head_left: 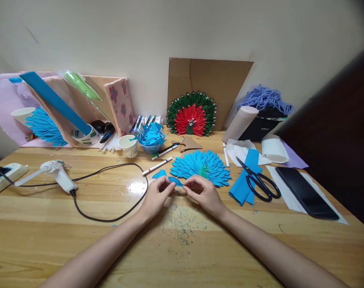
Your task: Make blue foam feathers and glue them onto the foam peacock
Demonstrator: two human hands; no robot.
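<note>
Between my two hands is a small blue petal-shaped piece [176, 181], folded or creased along its length. My left hand [158, 195] pinches its left end between thumb and fingers. At the right end, my right hand [205, 195] grips the tip in a pinch. Just behind the hands lies a fan of layered blue petals [189, 165] with a green bird shape [204, 171] at its front. Another blue cut piece [159, 174] rests on the table beside my left hand.
Black-handled scissors [260, 180] lie over blue strips [240, 190] at the right, near a phone [306, 192]. A white glue gun [59, 176] and its looping black cord are at the left. Behind stand a bowl of blue pieces [152, 140], a paper cup [128, 146] and a red-green peacock [191, 116].
</note>
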